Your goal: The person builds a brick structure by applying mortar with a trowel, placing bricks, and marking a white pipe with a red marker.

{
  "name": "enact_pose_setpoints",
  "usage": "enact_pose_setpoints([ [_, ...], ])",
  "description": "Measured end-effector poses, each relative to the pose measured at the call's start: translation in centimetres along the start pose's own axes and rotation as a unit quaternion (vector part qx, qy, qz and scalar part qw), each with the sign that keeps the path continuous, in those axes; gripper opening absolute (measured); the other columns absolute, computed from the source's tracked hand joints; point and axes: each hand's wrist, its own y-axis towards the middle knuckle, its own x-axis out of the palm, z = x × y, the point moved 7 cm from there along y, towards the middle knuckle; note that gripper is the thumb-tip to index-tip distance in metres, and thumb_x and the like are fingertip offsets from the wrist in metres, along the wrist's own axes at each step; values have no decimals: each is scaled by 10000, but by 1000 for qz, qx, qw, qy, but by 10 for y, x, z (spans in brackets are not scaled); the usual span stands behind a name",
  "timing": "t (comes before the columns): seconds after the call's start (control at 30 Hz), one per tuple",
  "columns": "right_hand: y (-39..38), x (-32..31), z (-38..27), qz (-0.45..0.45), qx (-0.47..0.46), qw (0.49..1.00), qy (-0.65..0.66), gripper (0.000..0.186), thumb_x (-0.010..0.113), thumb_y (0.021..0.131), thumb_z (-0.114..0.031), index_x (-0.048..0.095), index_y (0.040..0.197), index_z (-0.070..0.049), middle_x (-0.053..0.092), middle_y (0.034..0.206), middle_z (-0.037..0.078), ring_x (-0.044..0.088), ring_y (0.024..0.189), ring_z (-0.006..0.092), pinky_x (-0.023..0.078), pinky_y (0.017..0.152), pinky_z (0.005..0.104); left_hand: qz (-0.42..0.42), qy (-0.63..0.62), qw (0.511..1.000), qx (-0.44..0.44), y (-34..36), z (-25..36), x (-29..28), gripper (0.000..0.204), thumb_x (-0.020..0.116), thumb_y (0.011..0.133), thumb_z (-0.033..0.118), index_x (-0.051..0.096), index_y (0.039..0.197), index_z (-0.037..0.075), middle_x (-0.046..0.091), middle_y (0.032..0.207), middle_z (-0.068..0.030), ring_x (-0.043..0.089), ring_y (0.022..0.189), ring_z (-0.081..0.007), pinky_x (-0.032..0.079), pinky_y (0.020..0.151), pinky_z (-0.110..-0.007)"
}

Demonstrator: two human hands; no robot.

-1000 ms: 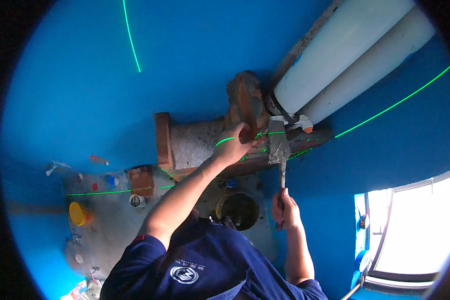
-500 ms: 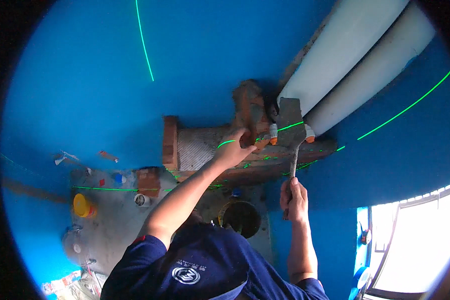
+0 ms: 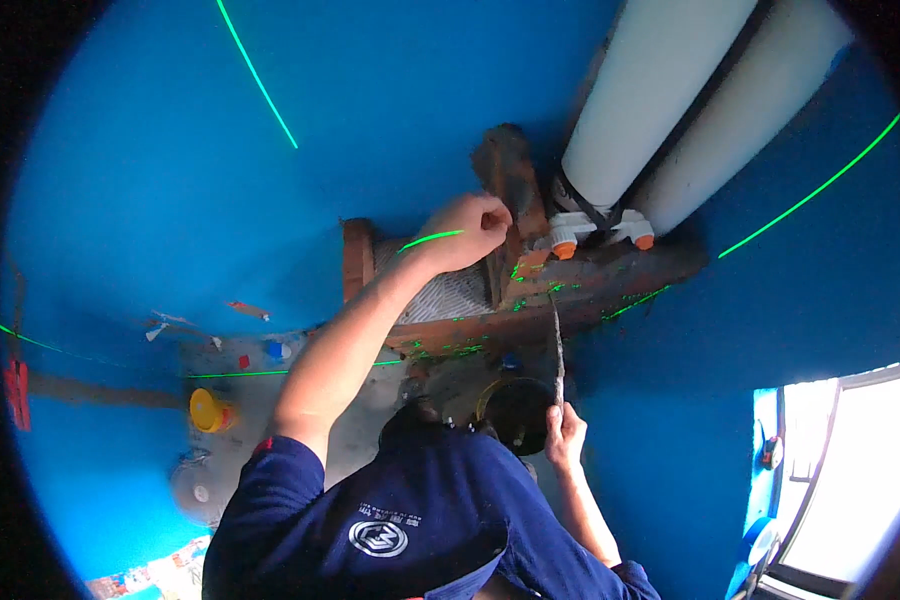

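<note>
brickwork fills the middle of the head view, which is the only view i have: a low course of red bricks (image 3: pixel 530 300) with grey mortar on top, set against a bright blue wall (image 3: pixel 170 150) below two fat white pipes (image 3: pixel 660 100) with orange caps. my left hand (image 3: pixel 470 232) sits closed around the upright brick (image 3: pixel 505 185) at the back of the course, its grip clenched on the brick's near edge, arm stretched out full. my right hand (image 3: pixel 566 436) is wrapped tight on the handle of a trowel (image 3: pixel 558 340), the thin blade reaching up so its tip touches the front face of the course, just below the pipe caps. a dark bucket (image 3: pixel 518 408) stands on the floor just beside that hand. green laser lines (image 3: pixel 260 80) cross the wall and the bricks. on the grey floor to the left i see a yellow lid (image 3: pixel 206 410) and small scraps, well apart from the work. to do this step well, i judge the left hand should keep the brick steady and plumb against the laser line, while the trowel runs along the joint with its blade flat, taking off loose mortar without nudging the brick or knocking the pipe caps.
</note>
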Motion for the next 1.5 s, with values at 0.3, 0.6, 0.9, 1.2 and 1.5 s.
enact_pose_setpoints([
  [0.3, 20, 32, 29, -9, -10, 1000, 12, 490, 471, 967, -439, 445, 702, -28, 371, 557, 83, 364, 554, 145, 337, 504, 353, -7, 280, 875, 396, 14, 72, 5, 434, 623, 671, -50, 632, 1084, 83, 583, 1130, -59, 501, 1004, -287, 458, 849, -388],
  [0.6, 60, 59, 26, -2, -72, 996, -46, 417, 478, 959, -369, 499, 743, -12, 516, 639, 241, 536, 608, 436, 411, 549, 464, -110, 285, 845, 440, 30, 68, 20, 427, 615, 669, -64, 636, 1083, 34, 613, 1148, -91, 514, 964, -317, 469, 820, -401],
  [0.9, 67, 74, 41, 6, -103, 995, 16, 442, 466, 963, -388, 530, 762, 0, 490, 626, 217, 484, 568, 371, 395, 529, 420, -137, 245, 867, 412, 33, 69, 24, 424, 594, 667, -75, 635, 1080, 12, 628, 1130, -120, 539, 968, -342, 462, 846, -415],
  [1.2, 70, 69, 31, 16, -76, 997, 2, 445, 486, 953, -396, 538, 758, 1, 511, 626, 227, 517, 571, 410, 412, 531, 429, -85, 372, 833, 402, 26, 80, 17, 374, 644, 675, 18, 687, 1038, 97, 659, 1090, 6, 507, 1019, -222, 372, 897, -385],
  [1.5, 68, 69, 33, 7, -102, 995, -1, 404, 508, 943, -365, 541, 758, -7, 533, 646, 236, 538, 605, 441, 419, 538, 450, -92, 386, 822, 409, 22, 81, 21, 360, 637, 682, 28, 686, 1031, 101, 649, 1090, 15, 500, 990, -209, 353, 914, -392],
])
